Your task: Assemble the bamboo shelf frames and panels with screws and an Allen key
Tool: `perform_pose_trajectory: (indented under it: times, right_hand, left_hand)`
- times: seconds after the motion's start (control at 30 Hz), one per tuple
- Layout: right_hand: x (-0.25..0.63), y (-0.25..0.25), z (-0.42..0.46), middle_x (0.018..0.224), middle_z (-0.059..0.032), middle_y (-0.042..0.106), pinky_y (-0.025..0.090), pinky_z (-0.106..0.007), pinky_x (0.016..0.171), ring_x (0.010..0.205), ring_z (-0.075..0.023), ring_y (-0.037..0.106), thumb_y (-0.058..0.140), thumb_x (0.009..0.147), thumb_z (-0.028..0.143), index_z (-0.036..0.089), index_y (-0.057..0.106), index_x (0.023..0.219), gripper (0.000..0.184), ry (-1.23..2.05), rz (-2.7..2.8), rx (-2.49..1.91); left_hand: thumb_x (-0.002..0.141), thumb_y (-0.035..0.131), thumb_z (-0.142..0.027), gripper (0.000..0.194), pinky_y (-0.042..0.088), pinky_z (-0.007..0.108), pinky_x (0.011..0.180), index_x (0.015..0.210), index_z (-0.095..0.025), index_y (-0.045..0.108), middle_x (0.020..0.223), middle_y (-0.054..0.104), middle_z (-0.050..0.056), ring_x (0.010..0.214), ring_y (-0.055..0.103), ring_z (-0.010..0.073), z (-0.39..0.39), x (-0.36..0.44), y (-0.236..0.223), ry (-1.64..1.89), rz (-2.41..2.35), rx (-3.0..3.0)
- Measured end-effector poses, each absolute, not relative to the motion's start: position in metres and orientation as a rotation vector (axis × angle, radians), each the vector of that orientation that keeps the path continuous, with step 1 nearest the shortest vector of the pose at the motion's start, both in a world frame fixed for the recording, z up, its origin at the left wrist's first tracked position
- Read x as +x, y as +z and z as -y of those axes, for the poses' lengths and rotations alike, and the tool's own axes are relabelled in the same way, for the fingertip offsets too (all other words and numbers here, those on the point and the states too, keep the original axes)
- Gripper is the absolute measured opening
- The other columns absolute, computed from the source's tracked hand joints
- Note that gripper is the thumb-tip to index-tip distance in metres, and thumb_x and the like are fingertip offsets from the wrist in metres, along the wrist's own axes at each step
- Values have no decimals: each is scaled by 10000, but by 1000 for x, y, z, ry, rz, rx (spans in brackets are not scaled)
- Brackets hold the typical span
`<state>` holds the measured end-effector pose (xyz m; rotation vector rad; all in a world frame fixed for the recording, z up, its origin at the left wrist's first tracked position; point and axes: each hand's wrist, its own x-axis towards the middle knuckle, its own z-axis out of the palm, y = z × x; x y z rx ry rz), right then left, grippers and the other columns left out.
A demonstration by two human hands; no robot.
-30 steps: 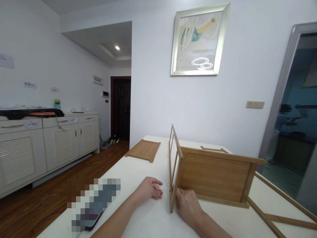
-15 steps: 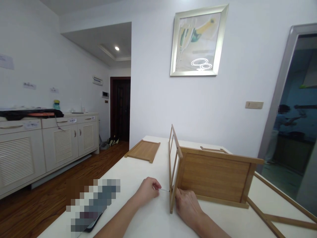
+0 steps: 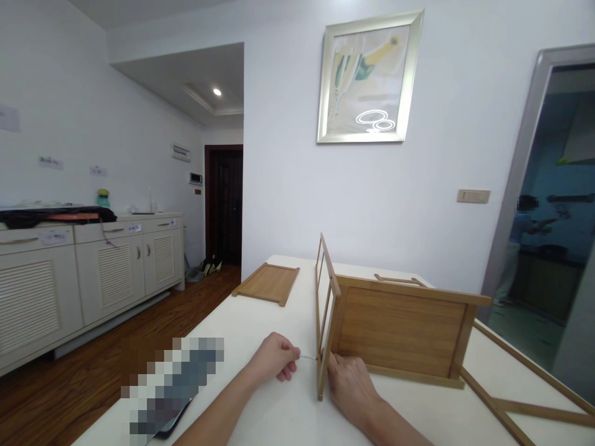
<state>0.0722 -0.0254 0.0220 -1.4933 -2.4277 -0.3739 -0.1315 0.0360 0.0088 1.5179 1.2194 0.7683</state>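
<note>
My left hand [image 3: 277, 357] is closed, with thumb and fingertips pinching a thin silver hex key [image 3: 307, 357]. The key's far end meets the lower part of an upright wooden side frame [image 3: 325, 316]. On the other side of that frame, my right hand [image 3: 351, 384] grips the lower corner where the frame joins a wooden panel [image 3: 402, 328]. Its fingertips are partly hidden behind the wood. The panel stands on its long edge, at an angle to the frame. Any screw head at the key's tip is too small to make out.
Another wooden panel [image 3: 267, 284] lies flat at the table's far left. Wooden frame pieces [image 3: 534, 409] lie on the right, and one more [image 3: 400, 280] behind the standing panel. A phone-like dark object [image 3: 174, 421], partly pixelated, rests near the left edge. A person [image 3: 520, 235] stands beyond the doorway.
My left hand has turned at the fingers: the thumb side is now higher and the other fingers curl lower around the key. My right hand and the wooden pieces hold their places.
</note>
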Motion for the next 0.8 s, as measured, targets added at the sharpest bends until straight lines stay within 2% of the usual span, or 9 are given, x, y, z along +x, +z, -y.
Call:
perform_pose_trajectory:
  times: [0.17,0.33,0.4,0.53,0.6,0.8]
  right_hand:
    - [72,21,25,815,-60,715,330,-255,576,702,-187,644,413,749,3,148,557,1065,377,-380,2421,-1490]
    - [72,21,25,809,-54,710,314,-265,560,690,-188,639,425,708,-9,150,559,1026,380,-382,2421,-1489]
    - [72,21,25,799,-48,709,307,-264,556,682,-183,637,428,712,-4,155,554,1019,367,-380,2420,-1484]
    - [72,21,26,777,-42,706,297,-266,557,686,-182,638,432,701,-8,162,544,1000,361,-381,2414,-1482]
    - [72,21,25,774,-38,705,292,-268,552,677,-179,636,432,708,0,169,541,985,342,-381,2413,-1481]
    - [72,19,24,778,-35,703,282,-282,542,664,-184,631,424,725,11,179,538,951,304,-389,2414,-1480]
  left_hand:
    - [657,673,-420,317,471,264,489,698,-107,652,615,682,64,504,630,153,-37,-129,7,840,-1248,1418]
    - [608,709,-295,214,480,267,525,668,-100,644,521,639,32,524,621,158,-39,-128,5,918,-1249,1414]
    - [608,698,-237,202,465,257,506,740,-100,631,509,632,15,490,594,142,-40,-128,3,953,-1244,1423]
    - [603,683,-143,405,428,232,484,990,-94,574,553,657,-4,443,538,107,-43,-128,1,1011,-1239,1456]
    - [603,678,-119,444,422,227,495,1032,-91,566,580,671,0,456,537,102,-43,-128,1,1031,-1250,1485]
    - [613,639,-105,172,428,234,522,785,-120,646,612,674,22,549,592,135,-42,-126,3,1037,-1323,1586]
